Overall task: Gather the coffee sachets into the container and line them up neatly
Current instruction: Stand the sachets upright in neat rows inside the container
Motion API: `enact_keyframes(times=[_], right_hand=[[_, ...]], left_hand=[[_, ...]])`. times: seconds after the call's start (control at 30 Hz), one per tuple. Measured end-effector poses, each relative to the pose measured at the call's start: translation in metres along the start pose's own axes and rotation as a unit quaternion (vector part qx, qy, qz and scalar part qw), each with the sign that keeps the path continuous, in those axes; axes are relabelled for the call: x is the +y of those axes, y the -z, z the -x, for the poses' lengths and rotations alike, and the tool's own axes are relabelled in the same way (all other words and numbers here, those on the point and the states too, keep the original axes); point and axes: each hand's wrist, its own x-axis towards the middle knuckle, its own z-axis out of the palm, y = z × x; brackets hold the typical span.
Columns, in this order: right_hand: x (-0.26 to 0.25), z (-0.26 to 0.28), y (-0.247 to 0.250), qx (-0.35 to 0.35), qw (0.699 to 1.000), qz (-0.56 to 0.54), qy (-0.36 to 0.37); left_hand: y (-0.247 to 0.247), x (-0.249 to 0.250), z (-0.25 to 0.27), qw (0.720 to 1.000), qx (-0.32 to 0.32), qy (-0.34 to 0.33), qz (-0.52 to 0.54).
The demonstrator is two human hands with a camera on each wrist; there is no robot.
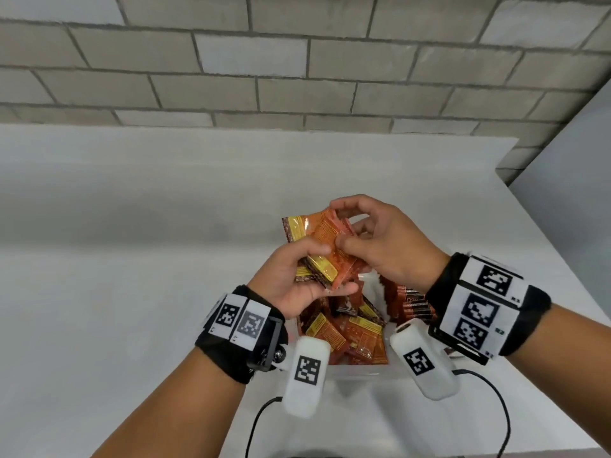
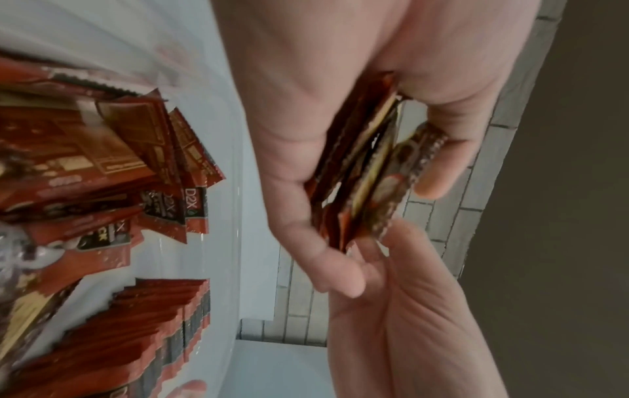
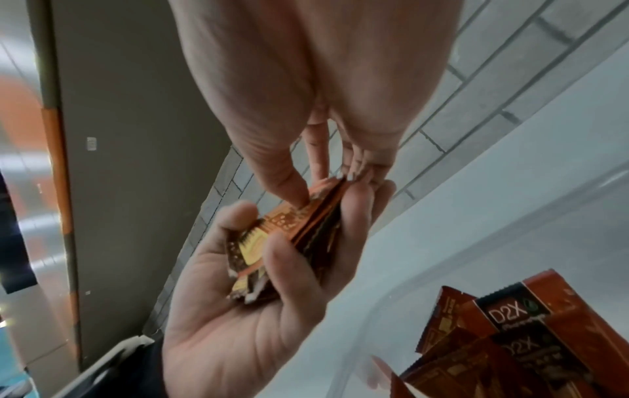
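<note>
My left hand [image 1: 334, 268] grips a bundle of several orange-red coffee sachets [image 1: 307, 229] above the clear plastic container [image 1: 357, 372]. My right hand [image 1: 340, 226] pinches the far end of the same bundle [image 3: 299, 226] between thumb and fingertips. In the left wrist view the bundle [image 2: 367, 172] is seen edge-on in my left palm. Inside the container, loose sachets [image 1: 344, 332] lie in a jumble on the left. A row of sachets [image 1: 411, 305] stands lined up on edge on the right, partly hidden by my right wrist.
The container sits on a white table [image 1: 132, 259] against a grey brick wall [image 1: 297, 77]. The table's right edge [image 1: 562, 246] runs close beside the container. Two black cables [image 1: 258, 421] trail over the near edge.
</note>
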Motion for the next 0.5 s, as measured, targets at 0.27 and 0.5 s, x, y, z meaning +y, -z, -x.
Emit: enact_keyframes(times=[0.27, 0.5], right_hand=[[0.006, 0.007, -0.01, 0.088, 0.992, 0.054, -0.075], [0.037, 0.01, -0.03, -0.004, 0.933, 0.059, -0.355]], left_hand=[[0.032, 0.005, 0.003, 0.997, 0.055, -0.041, 0.026], [0.063, 0.008, 0.01, 0.99, 0.1, -0.088, 0.054]])
